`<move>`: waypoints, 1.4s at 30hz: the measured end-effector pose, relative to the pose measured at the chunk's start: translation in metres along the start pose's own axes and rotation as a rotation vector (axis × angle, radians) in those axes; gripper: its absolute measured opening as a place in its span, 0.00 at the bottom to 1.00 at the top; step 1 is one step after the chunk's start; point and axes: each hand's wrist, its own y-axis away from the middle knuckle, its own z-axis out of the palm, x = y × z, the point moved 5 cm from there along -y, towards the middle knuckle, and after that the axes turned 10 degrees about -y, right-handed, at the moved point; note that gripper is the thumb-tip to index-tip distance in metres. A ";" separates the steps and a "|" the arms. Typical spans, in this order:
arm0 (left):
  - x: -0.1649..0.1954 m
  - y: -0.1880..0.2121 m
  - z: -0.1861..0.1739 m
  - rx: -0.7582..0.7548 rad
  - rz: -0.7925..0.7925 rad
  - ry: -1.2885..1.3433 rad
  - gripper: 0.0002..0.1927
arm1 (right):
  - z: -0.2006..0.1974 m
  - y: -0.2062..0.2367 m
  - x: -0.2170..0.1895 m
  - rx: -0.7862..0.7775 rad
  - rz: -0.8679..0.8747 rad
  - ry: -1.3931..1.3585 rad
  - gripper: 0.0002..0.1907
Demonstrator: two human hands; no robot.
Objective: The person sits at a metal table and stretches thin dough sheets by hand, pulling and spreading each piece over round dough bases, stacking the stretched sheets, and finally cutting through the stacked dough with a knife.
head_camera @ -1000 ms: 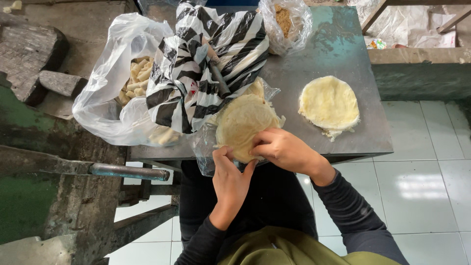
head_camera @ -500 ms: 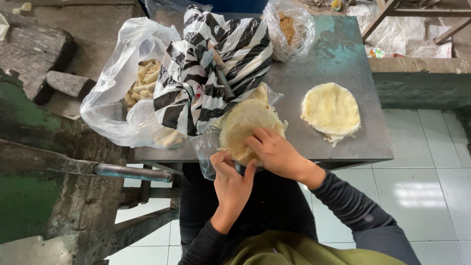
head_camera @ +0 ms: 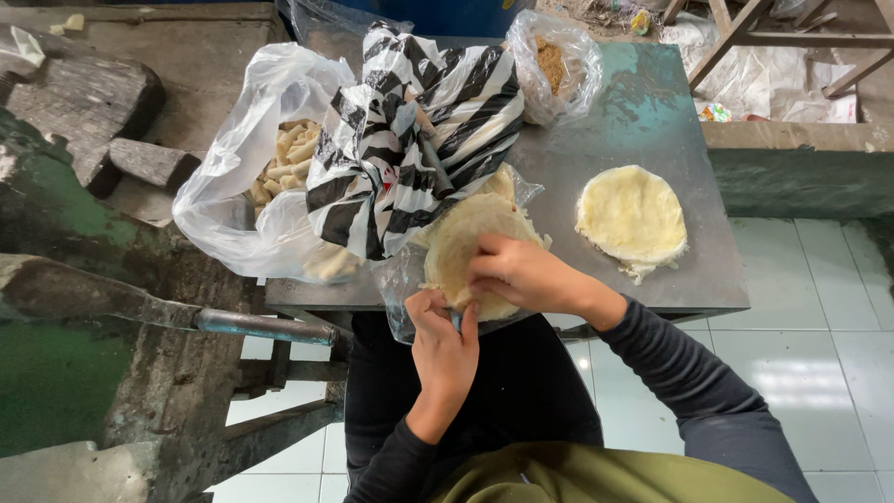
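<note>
- Head view looks straight down at a thin, pale round wrapper sheet (head_camera: 475,256) on top of a stack at the near edge of the grey metal bench (head_camera: 652,112), partly on crinkly clear plastic
- I'd guess it's super light, floppy and easy to tear, maybe a bit tacky against the sheet below, so peeling from the rim beats grabbing the middle
- right hand (head_camera: 526,275) lies across the near part of the sheet, fingers curled and pressing down on it
- left hand (head_camera: 445,349) comes up from below, fingers pinched at the near edge; something small and bluish sits there, can't tell what
- another round sheet (head_camera: 633,216) lies apart to the right, striped bag (head_camera: 410,140) behind
</note>
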 end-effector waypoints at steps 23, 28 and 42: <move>0.033 -0.006 -0.027 0.052 0.332 -0.573 0.24 | -0.024 -0.021 0.007 0.339 0.129 0.186 0.09; 0.033 -0.006 -0.024 0.035 0.315 -0.602 0.24 | -0.055 -0.010 0.079 0.439 0.365 -0.481 0.06; 0.115 -0.041 -0.029 -0.161 0.420 -0.267 0.38 | -0.164 0.122 0.069 0.753 0.408 -1.330 0.13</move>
